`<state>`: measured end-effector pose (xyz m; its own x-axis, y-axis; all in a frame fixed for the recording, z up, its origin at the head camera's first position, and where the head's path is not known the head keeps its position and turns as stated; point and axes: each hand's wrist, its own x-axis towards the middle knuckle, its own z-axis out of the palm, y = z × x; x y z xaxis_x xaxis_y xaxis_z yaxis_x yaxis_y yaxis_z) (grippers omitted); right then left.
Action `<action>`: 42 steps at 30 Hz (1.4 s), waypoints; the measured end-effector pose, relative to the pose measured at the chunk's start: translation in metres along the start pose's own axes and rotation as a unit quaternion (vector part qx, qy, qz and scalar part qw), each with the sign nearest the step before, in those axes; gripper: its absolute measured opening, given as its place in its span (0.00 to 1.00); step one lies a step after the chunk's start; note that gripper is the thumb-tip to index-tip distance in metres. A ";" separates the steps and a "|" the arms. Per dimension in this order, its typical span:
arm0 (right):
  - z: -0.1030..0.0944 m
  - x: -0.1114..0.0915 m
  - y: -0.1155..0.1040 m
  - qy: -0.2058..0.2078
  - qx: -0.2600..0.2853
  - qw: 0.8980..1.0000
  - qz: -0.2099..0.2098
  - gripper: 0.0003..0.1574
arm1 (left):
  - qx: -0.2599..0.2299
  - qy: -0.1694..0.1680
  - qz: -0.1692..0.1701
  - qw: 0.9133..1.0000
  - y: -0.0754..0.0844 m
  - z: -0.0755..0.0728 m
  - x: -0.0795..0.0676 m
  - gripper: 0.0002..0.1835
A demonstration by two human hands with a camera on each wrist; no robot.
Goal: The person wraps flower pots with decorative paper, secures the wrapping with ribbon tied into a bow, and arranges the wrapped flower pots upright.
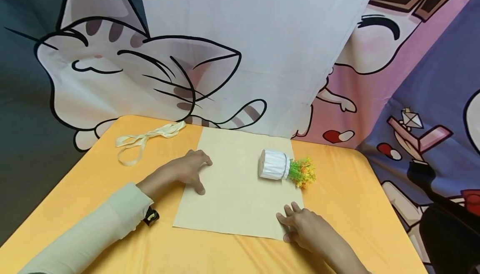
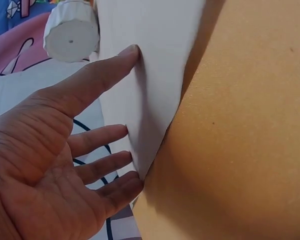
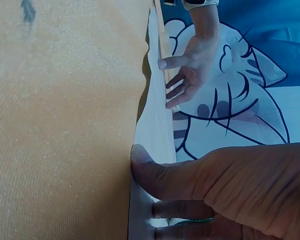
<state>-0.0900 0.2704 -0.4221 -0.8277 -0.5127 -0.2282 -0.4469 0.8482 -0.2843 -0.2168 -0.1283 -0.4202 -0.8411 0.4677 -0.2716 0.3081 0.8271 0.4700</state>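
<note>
A cream sheet [image 1: 232, 199] lies flat on the yellow-covered table. On its right part, a small artificial potted plant [image 1: 274, 165] rests on its side, white ribbed pot to the left, yellow flowers [image 1: 305, 172] reaching past the sheet's right edge. My left hand [image 1: 190, 169] is at the sheet's left edge, thumb and fingers spread, with fingertips touching the sheet in the left wrist view. At the near right corner is my right hand [image 1: 305, 226]. Its thumb [image 3: 145, 162] presses on the sheet's near edge in the right wrist view, and its other fingers extend over the surface.
A loose cream ribbon [image 1: 150, 135] lies at the table's back left. Cartoon-printed cloth [image 1: 262, 49] hangs right behind the table. The yellow tablecloth [image 1: 210, 253] has a few wrinkles in front of the sheet.
</note>
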 end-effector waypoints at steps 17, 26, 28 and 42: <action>-0.011 0.006 -0.001 0.014 -0.059 0.998 0.010 0.34 | 0.001 0.007 -0.002 1.000 -0.002 0.005 0.006 0.45; -0.013 0.003 0.005 0.015 -0.042 0.999 0.003 0.33 | -0.008 0.008 0.009 1.000 -0.001 0.008 0.007 0.45; -0.015 0.004 0.005 0.012 -0.041 0.999 0.005 0.32 | -0.009 0.008 0.013 1.000 -0.001 0.009 0.007 0.45; -0.059 0.062 0.016 0.224 -0.097 0.968 -0.065 0.52 | 0.005 0.013 0.015 1.000 -0.005 0.004 0.000 0.44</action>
<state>-0.1685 0.2597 -0.3862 -0.8049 -0.5442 0.2366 -0.5763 0.8119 -0.0930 -0.2170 -0.1309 -0.4258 -0.8427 0.4841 -0.2354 0.3374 0.8157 0.4698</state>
